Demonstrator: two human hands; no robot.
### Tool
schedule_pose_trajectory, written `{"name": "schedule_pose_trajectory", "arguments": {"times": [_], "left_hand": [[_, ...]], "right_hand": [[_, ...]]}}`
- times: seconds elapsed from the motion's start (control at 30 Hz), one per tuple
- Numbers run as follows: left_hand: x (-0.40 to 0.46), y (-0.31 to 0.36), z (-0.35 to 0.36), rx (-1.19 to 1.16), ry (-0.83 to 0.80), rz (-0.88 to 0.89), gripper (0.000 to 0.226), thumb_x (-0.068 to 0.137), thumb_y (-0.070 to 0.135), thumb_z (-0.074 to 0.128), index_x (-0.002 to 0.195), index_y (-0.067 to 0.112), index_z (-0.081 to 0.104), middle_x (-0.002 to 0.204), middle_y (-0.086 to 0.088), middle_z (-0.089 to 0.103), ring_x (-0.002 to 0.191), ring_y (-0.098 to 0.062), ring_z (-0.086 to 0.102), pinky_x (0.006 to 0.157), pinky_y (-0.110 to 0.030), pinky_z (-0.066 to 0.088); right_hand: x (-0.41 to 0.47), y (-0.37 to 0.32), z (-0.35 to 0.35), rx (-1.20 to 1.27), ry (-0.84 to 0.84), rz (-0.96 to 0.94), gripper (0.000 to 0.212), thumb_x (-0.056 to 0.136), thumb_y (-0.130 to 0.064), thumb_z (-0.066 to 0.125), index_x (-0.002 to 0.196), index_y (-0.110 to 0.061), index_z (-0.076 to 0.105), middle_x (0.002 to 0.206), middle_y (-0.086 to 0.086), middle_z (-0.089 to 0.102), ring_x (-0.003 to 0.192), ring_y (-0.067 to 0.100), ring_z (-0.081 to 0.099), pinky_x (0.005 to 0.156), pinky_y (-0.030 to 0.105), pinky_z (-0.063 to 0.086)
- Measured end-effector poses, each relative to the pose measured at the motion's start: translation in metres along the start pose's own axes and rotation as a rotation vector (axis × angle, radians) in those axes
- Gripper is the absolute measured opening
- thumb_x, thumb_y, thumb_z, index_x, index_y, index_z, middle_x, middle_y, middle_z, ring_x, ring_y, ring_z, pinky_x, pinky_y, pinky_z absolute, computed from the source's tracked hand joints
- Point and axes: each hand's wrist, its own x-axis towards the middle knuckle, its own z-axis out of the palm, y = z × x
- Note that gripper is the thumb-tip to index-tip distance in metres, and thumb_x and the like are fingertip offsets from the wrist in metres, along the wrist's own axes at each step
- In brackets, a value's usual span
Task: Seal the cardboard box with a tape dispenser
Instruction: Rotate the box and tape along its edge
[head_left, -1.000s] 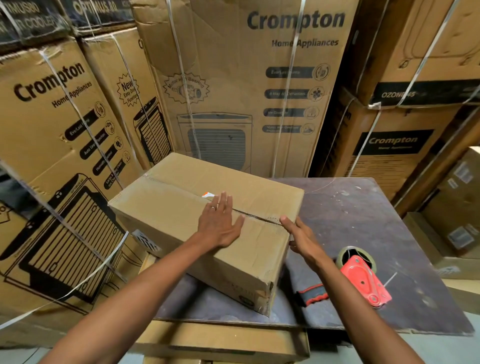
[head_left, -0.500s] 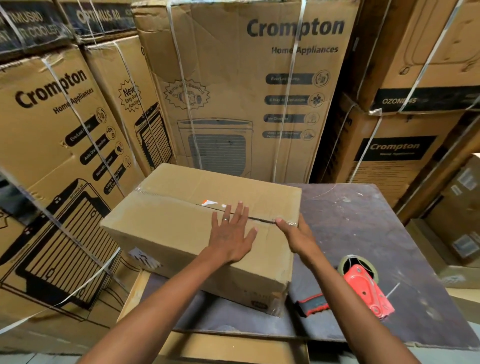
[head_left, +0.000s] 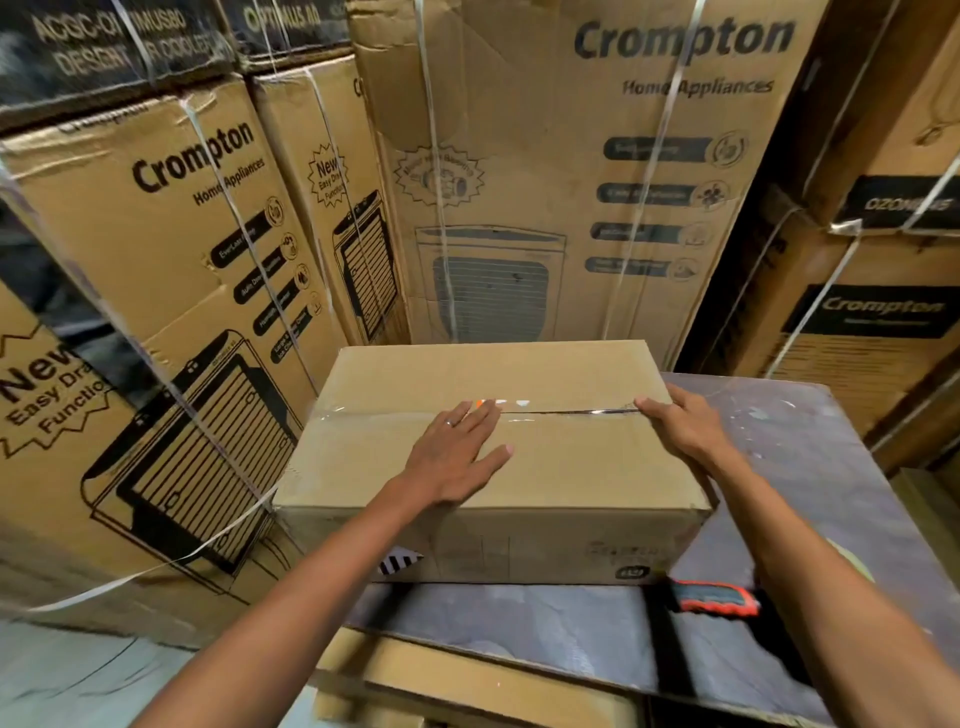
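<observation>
Closed cardboard box (head_left: 545, 467), tape dispenser (head_left: 714, 598) beside

Two bare forearms in view, entering from the lower edge; no sleeves, cuffs, watch or wristband visible up to frame edge. Left hand (head_left: 456, 453): thin silver-coloured band ring (head_left: 450, 423) on one finger, near the knuckle. Short, trimmed fingernails, pale at the tips. Right hand (head_left: 684, 430): no ring or other item visible on the side shown. No gloves on either hand.

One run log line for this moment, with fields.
left hand: flat on box top | right hand: on seam's right end | tape dispenser: on table, unheld
</observation>
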Motion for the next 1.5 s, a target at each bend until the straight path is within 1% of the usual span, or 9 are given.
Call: {"name": "schedule_pose_trajectory", "arguments": {"times": [0.13, 0.23, 0.33, 0.5, 0.6, 0.8, 1.17, 1.4, 1.5], "left_hand": [[-0.012, -0.012, -0.001, 0.015, 0.039, -0.079, 0.071, 0.102, 0.064, 0.016, 0.162, 0.028, 0.003, 0.169, 0.012, 0.0, 0.156, -0.018, -0.001, 0.126, -0.042, 0.0], [-0.01, -0.007, -0.001, 0.014, 0.038, -0.1, 0.069, 0.103, 0.062, 0.015, 0.162, 0.028, 0.003, 0.169, 0.012, 0.0, 0.156, -0.02, -0.001, 0.126, -0.044, 0.0], [-0.01, -0.007, 0.003, 0.025, 0.038, -0.111, 0.064, 0.105, 0.055, 0.014, 0.162, 0.028, 0.002, 0.169, 0.012, 0.0, 0.156, -0.02, -0.001, 0.126, -0.044, -0.001], [-0.011, -0.018, 0.001, 0.01, 0.062, -0.081, 0.055, 0.109, 0.034, 0.016, 0.162, 0.024, 0.005, 0.169, 0.009, 0.002, 0.156, -0.017, 0.002, 0.126, -0.037, 0.001], [-0.014, -0.027, 0.001, 0.022, 0.051, -0.096, 0.057, 0.108, 0.038, 0.017, 0.162, 0.022, 0.005, 0.17, 0.007, 0.001, 0.156, -0.016, 0.001, 0.126, -0.037, 0.001], [-0.041, -0.092, -0.013, 0.026, 0.081, -0.353, 0.066, 0.107, 0.05, 0.013, 0.161, 0.015, 0.0, 0.17, -0.001, -0.001, 0.156, -0.021, 0.0, 0.126, -0.037, -0.001], [-0.046, -0.099, -0.009, 0.014, 0.237, -0.628, 0.077, 0.105, 0.052, 0.02, 0.158, -0.001, 0.003, 0.168, -0.018, 0.004, 0.156, -0.029, 0.002, 0.127, -0.043, 0.002], [-0.039, -0.101, -0.013, -0.08, 0.317, -0.682, 0.069, 0.106, 0.04, 0.03, 0.158, -0.002, 0.012, 0.167, -0.019, 0.015, 0.154, -0.031, 0.014, 0.126, -0.045, 0.012], [-0.038, -0.106, -0.013, -0.144, 0.4, -0.728, 0.061, 0.104, 0.038, 0.039, 0.151, 0.001, 0.031, 0.154, -0.02, 0.038, 0.136, -0.034, 0.044, 0.113, -0.049, 0.038]], "right_hand": [[-0.005, -0.002, 0.024, -0.443, 0.07, -0.044, 0.078, 0.098, -0.068, 0.032, 0.152, -0.012, 0.04, 0.154, 0.02, 0.048, 0.142, 0.049, 0.041, 0.115, 0.073, 0.029], [-0.022, -0.024, 0.067, -0.74, 0.053, -0.125, 0.068, 0.101, -0.025, 0.049, 0.16, -0.005, 0.022, 0.168, 0.022, 0.017, 0.156, 0.048, 0.009, 0.118, 0.074, 0.004], [-0.054, -0.062, 0.118, -0.715, -0.096, -0.202, 0.074, 0.101, -0.022, 0.045, 0.162, 0.002, 0.011, 0.171, 0.024, 0.007, 0.158, 0.043, 0.005, 0.126, 0.059, 0.005], [-0.079, -0.093, 0.179, -0.649, -0.275, -0.504, 0.066, 0.105, -0.03, 0.031, 0.162, 0.0, 0.018, 0.169, 0.024, 0.02, 0.159, 0.038, 0.016, 0.13, 0.044, 0.01], [-0.071, -0.082, 0.161, -0.64, -0.283, -0.583, 0.074, 0.098, -0.043, 0.014, 0.161, -0.007, 0.029, 0.169, 0.016, 0.029, 0.158, 0.03, 0.022, 0.128, 0.044, 0.016], [-0.072, -0.07, 0.146, -0.715, -0.173, -0.559, 0.059, 0.104, -0.048, 0.027, 0.158, -0.026, 0.039, 0.167, 0.001, 0.036, 0.157, 0.029, 0.026, 0.124, 0.05, 0.02], [-0.073, -0.066, 0.149, -0.691, -0.169, -0.556, 0.074, 0.097, -0.055, 0.013, 0.16, -0.025, 0.036, 0.169, 0.0, 0.032, 0.158, 0.029, 0.022, 0.126, 0.048, 0.017], [-0.072, -0.067, 0.143, -0.731, -0.269, -0.577, 0.07, 0.098, -0.057, 0.006, 0.163, -0.039, 0.021, 0.175, -0.003, 0.012, 0.162, 0.028, 0.004, 0.128, 0.049, 0.005], [-0.073, -0.067, 0.138, -0.755, -0.339, -0.602, 0.069, 0.097, -0.061, 0.001, 0.163, -0.046, 0.012, 0.175, -0.009, 0.001, 0.161, 0.028, -0.007, 0.128, 0.051, -0.002]]}}
